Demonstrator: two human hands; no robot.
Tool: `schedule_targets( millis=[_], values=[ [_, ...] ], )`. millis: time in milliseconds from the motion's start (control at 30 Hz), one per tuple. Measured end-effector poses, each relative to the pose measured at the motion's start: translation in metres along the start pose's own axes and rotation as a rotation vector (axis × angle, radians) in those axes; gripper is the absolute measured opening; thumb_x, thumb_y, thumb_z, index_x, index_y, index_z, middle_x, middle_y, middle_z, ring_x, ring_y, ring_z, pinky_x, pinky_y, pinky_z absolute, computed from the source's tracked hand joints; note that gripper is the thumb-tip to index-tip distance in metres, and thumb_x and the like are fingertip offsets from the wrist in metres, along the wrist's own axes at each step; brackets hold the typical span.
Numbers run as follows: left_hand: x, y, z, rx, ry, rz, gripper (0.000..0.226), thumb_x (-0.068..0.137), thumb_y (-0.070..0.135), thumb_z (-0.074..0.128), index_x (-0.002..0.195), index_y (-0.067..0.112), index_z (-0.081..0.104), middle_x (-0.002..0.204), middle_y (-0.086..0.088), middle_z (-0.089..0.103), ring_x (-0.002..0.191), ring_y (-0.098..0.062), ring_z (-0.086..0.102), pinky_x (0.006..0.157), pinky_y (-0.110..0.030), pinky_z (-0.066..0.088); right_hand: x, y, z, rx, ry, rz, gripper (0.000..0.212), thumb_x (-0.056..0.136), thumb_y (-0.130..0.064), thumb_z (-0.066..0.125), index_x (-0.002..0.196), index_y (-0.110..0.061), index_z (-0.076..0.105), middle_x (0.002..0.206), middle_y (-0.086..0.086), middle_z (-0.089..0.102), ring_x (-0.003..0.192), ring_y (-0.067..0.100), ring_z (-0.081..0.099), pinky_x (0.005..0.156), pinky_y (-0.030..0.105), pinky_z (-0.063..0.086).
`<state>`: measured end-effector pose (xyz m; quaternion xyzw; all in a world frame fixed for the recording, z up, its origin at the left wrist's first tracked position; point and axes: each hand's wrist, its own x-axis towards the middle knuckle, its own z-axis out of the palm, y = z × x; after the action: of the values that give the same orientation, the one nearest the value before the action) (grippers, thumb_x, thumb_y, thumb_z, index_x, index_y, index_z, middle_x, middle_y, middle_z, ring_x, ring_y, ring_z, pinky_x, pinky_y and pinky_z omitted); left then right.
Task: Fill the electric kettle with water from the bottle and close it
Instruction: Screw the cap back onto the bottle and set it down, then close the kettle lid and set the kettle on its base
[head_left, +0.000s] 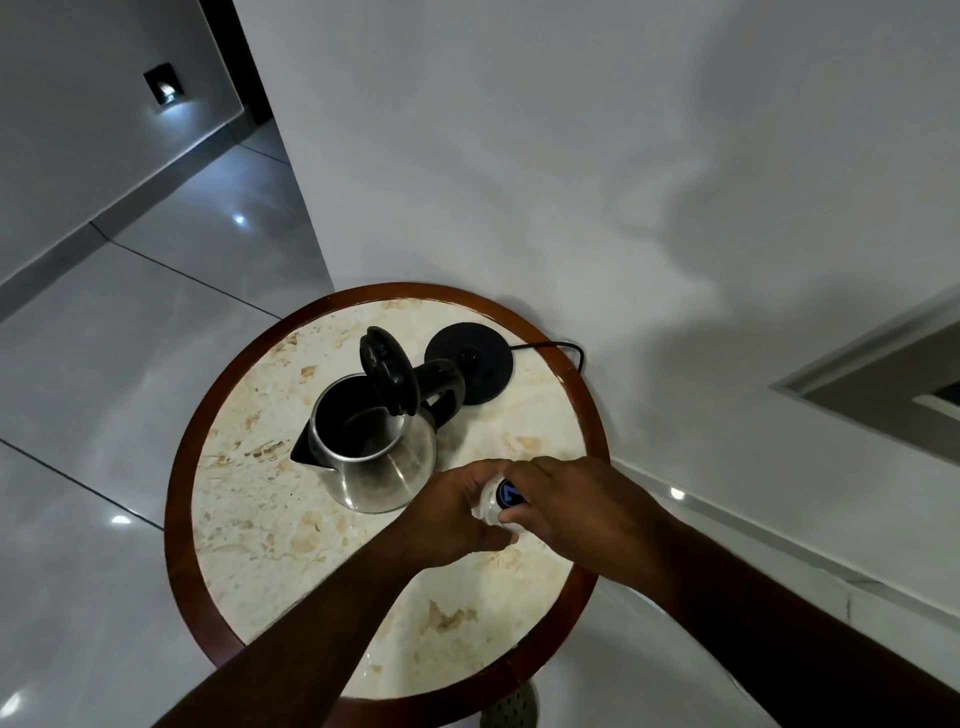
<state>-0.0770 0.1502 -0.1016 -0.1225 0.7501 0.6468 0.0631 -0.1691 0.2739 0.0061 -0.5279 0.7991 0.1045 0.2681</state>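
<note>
A steel electric kettle (371, 452) stands on the round marble table (291, 525), its black lid (388, 370) flipped up and its spout pointing left. Just to its right stands a clear water bottle (491, 506) with a blue cap (509, 493), seen from above. My left hand (452, 512) is wrapped around the bottle's body. My right hand (566, 501) has its fingers pinched on the blue cap. Most of the bottle is hidden under my hands.
The kettle's black power base (470, 358) lies behind the kettle near the wall, its cord (561, 347) running off the table's right edge. The table has a raised dark wooden rim (179, 467). Glossy floor tiles lie to the left, a white wall behind.
</note>
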Motion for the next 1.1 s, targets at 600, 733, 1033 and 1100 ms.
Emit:
schedule_targets(
  millis=[600,733,1033,1100],
  values=[
    [-0.067,-0.018,-0.049,0.283,0.262,-0.309,0.035,0.069,0.021,0.085,0.099,0.026,0.066,0.105,0.010,0.066,0.093,-0.016,0.065,0.072,-0.011,0.048,-0.010,0.025,-0.013,0.525,0.395,0.122,0.072,0.081,-0.071,0.048,0.141,-0.033,0.035,0.118,-0.002,0.064,0.094,0.005,0.057,0.081,0.027,0.047],
    [-0.083,-0.012,-0.100,0.517,0.414,-0.462,0.036,0.063,0.054,0.081,0.059,0.027,0.057,0.066,0.009,0.065,0.065,-0.007,0.061,0.053,-0.018,0.039,0.048,0.016,-0.037,0.826,0.601,0.168,0.044,0.091,-0.044,0.058,0.128,-0.022,0.056,0.100,-0.004,0.066,0.097,0.014,0.062,0.092,0.038,0.051],
    [-0.053,0.003,-0.136,0.340,0.462,-0.293,0.094,0.043,0.044,0.092,0.125,0.029,0.050,0.105,0.019,0.062,0.109,-0.018,0.061,0.070,-0.011,0.041,0.136,-0.016,-0.049,0.821,0.233,0.146,0.084,0.070,-0.062,0.069,0.140,-0.024,0.042,0.142,0.005,0.049,0.126,0.022,0.049,0.100,0.033,0.043],
    [-0.050,-0.001,-0.135,0.291,0.480,-0.272,0.088,0.042,0.039,0.092,0.120,0.029,0.053,0.090,0.023,0.060,0.094,-0.013,0.063,0.065,-0.014,0.042,0.146,-0.028,-0.046,0.676,0.192,0.218,0.097,0.058,-0.075,0.067,0.137,-0.023,0.045,0.140,0.006,0.051,0.126,0.027,0.048,0.101,0.040,0.045]
  ],
)
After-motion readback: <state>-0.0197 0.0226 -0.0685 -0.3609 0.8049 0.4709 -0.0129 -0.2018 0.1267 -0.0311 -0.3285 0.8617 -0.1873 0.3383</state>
